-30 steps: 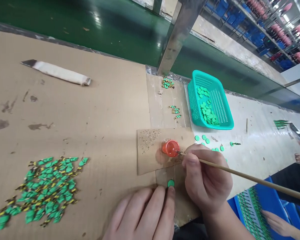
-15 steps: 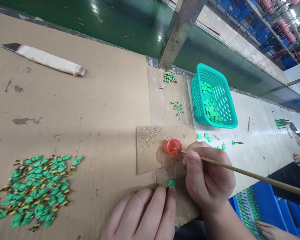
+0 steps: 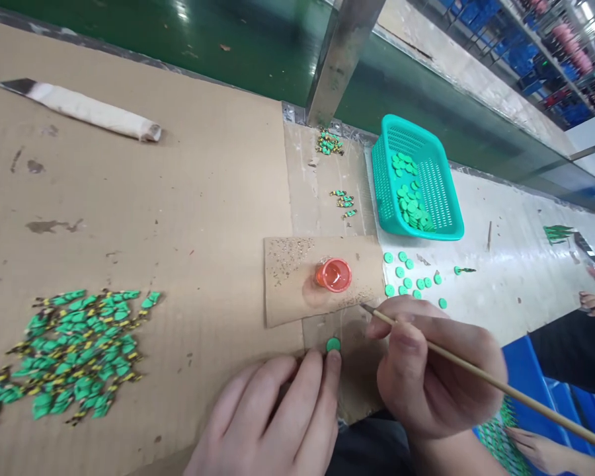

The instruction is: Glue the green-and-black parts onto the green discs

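Note:
My right hand [image 3: 434, 370] pinches a thin wooden-handled brush [image 3: 476, 373], its dark tip just above the lower right edge of a small cardboard piece [image 3: 292, 307]. On that cardboard stands a red cup [image 3: 335, 274] holding clear liquid, with tiny specks scattered around. My left hand [image 3: 277, 413] lies on the table, fingers side by side, one fingertip touching a green disc [image 3: 333, 344]. More green discs [image 3: 420, 284] lie right of the cardboard, beside a teal basket [image 3: 384, 192] with discs inside.
A pile of small green, yellow and black figures [image 3: 79, 350] lies at the left. A white-wrapped blade [image 3: 94, 112] is at the upper left. Small figures [image 3: 344, 200] sit left of the basket. Another person's hands [image 3: 540, 449] are at the lower right, near blue bins [image 3: 528, 367].
My right hand has moved right with the brush, whose tip has left the red cup. My left hand keeps its fingertip at the green disc. The view has shifted slightly.

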Tool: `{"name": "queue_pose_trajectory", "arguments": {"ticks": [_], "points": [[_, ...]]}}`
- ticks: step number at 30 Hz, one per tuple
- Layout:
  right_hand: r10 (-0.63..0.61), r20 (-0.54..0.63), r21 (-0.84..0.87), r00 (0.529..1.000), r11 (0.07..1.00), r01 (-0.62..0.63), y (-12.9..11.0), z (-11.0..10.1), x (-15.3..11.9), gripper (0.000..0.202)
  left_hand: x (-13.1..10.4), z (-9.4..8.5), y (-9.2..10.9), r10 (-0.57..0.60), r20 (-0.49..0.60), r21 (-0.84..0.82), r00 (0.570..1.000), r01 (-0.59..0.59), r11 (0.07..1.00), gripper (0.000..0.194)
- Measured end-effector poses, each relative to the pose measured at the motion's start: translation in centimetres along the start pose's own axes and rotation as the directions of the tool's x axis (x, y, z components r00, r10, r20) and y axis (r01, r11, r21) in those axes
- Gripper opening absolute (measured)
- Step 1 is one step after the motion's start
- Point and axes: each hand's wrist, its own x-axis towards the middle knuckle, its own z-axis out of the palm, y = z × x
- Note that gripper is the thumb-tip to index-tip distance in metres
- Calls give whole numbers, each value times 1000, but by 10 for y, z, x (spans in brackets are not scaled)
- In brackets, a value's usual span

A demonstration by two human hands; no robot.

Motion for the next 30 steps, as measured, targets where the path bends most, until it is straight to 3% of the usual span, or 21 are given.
{"name": "queue_pose_trajectory", "arguments": {"ticks": [4,9,15,22,30], "points": [[91,122,25,988,995,-95,-1,-1,-9,23,0,2,2,-10,-26,-20,1000,10,1000,32],[131,203,-60,970,991,-121,2,4,-5,19,1,1,3,-2,-9,-14,1000,2,1000,28],[127,73,25,989,991,-130,-13,-9,-19,29,-4,-2,3,27,42,12,999,-27,1000,32],[183,165,78,969,977,-198,-26,-13,-47,30,-2,-3,1,78,41,22,996,-79,997,33],[152,179,91,972,981,-171,-23,-10,-42,28,1,-7,1,74,71,20,995,-75,997,28]]}}
